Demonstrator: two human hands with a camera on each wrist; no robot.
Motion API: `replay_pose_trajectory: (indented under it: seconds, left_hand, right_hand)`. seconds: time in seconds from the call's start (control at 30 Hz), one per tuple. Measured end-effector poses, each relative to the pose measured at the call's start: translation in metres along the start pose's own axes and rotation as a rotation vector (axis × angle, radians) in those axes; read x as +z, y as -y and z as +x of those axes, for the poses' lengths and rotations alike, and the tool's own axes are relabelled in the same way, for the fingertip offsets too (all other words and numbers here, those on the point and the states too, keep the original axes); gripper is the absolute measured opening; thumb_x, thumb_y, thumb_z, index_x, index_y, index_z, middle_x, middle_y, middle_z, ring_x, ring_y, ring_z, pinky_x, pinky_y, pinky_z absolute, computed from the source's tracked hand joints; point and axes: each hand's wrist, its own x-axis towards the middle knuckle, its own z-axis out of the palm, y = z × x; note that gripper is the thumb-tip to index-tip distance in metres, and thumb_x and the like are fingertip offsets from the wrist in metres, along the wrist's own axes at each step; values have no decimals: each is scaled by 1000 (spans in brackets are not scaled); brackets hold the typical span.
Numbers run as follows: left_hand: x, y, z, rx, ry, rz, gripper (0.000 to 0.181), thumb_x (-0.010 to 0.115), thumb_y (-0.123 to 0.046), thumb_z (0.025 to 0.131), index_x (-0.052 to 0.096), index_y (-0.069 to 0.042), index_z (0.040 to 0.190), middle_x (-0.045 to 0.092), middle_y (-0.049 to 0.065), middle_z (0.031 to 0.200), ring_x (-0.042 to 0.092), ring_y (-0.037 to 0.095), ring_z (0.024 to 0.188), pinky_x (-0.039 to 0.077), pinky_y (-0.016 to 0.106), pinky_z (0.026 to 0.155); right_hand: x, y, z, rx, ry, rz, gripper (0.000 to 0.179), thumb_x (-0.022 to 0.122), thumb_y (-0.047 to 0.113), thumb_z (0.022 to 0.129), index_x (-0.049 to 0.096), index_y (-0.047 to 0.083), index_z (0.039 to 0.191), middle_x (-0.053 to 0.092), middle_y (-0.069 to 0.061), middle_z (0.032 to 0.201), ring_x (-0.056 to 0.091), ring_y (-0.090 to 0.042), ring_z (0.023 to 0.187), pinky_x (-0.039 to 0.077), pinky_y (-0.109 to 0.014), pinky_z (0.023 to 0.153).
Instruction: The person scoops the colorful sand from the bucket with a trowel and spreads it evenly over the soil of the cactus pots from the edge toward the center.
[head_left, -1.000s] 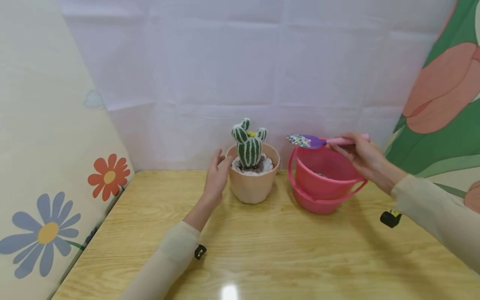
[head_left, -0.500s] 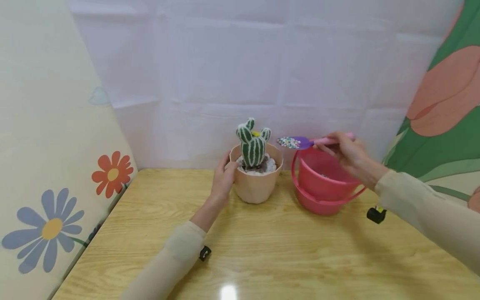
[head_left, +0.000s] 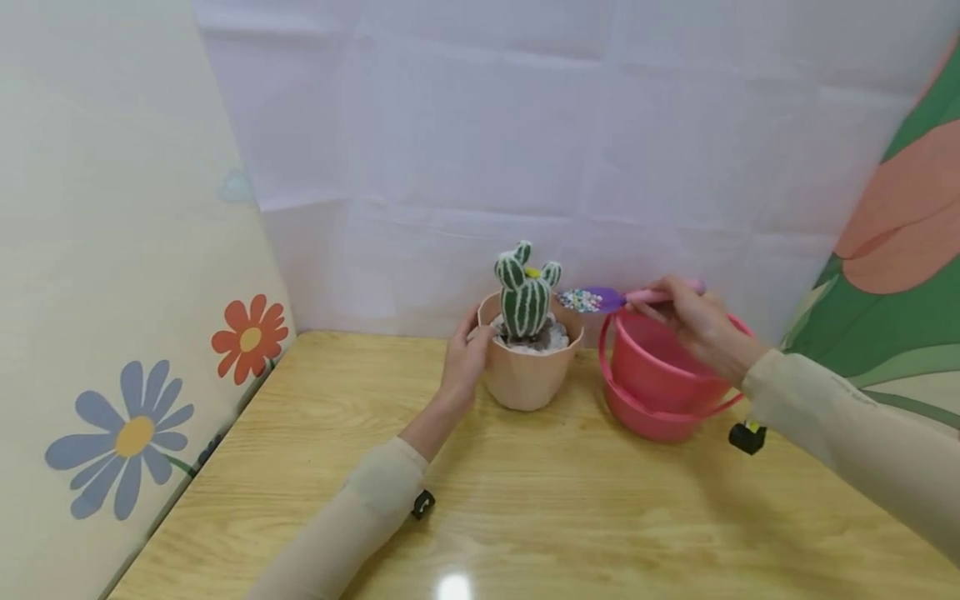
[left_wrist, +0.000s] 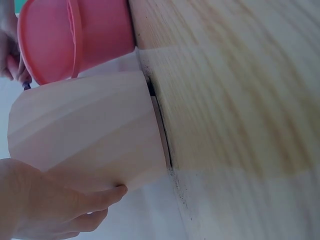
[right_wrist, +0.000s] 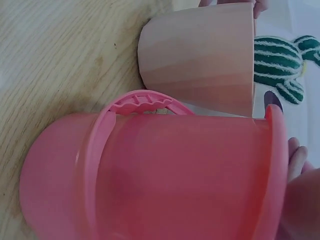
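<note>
A knitted green-and-white striped cactus (head_left: 525, 308) stands in a peach plant pot (head_left: 527, 379) with white stones around its base. My left hand (head_left: 462, 360) holds the pot's left side, thumb at the rim; in the left wrist view its fingers (left_wrist: 102, 199) lie along the pot's wall. With my right hand (head_left: 693, 321) I grip the pink handle of a small trowel (head_left: 609, 299). Its purple blade bears small multicoloured pebbles (head_left: 581, 300) and is held level, tip overlapping the pot's right rim in the head view. In the right wrist view, the bucket hides most of the trowel.
Right of the pot, below my right hand, stands a pink bucket (head_left: 637, 362) with its handle hanging down in front. The wooden table (head_left: 540, 500) ends against a white cloth backdrop (head_left: 450, 125). Flower-printed panels flank both sides.
My left hand has come right and taken hold of the pot's side. The loaded trowel has moved left from above the bucket to the pot's rim. The head view has shifted slightly.
</note>
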Motion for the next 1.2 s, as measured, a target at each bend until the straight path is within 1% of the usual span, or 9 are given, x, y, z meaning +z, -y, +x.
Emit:
replay_pose_trajectory:
  seconds: [0.13,0.3,0.47,0.67,0.87,1.07,1.2]
  left_hand:
    - [1,-1,-1,-7,0,7,63,54,-20,98,37,-11,158,39,4,159,42,23,137,40,42,110]
    - [0,-3,0,-6,7,15,63,54,-21,99,37,-12,158,38,4,159,41,24,139,40,42,111]
    - [0,-3,0,-12,11,15,62,53,-20,99,37,-13,159,38,3,159,41,24,139,40,44,110]
    - [-1,-1,1,-9,17,10,62,53,-19,99,37,-12,158,39,5,159,41,25,138,40,44,111]
    - [1,-2,0,-9,25,16,64,54,-22,98,37,-13,159,38,4,159,41,23,138,39,42,112]
    - [1,-4,1,-17,5,16,63,54,-19,98,37,-13,158,39,4,159,41,22,139,38,41,112]
    - [1,-3,1,-22,7,13,63,54,-18,98,37,-12,158,38,5,159,40,23,139,38,42,112]
  right_hand:
    - [4,-2,2,-4,-2,-59,26,52,-5,98,77,-2,90,73,-22,100,71,-32,102,52,-34,96]
    - [11,-3,6,-36,-23,-104,26,54,-5,97,77,0,87,74,-20,98,73,-29,97,52,-37,97]
    - [17,-5,10,-36,-52,-130,24,56,-4,96,77,1,85,75,-17,94,75,-26,90,54,-35,93]
    - [22,-8,13,-46,-68,-194,24,57,0,98,78,3,87,75,-15,92,75,-25,88,56,-36,90]
    - [26,-10,16,-71,-47,-190,25,58,0,98,78,0,83,75,-17,88,75,-27,83,57,-38,89]
    - [31,-11,16,-94,-41,-225,24,60,-3,96,78,0,80,74,-18,86,75,-30,84,58,-39,87]
    - [32,-12,14,-111,-37,-228,23,61,-4,95,78,0,80,74,-18,86,75,-31,84,58,-40,87]
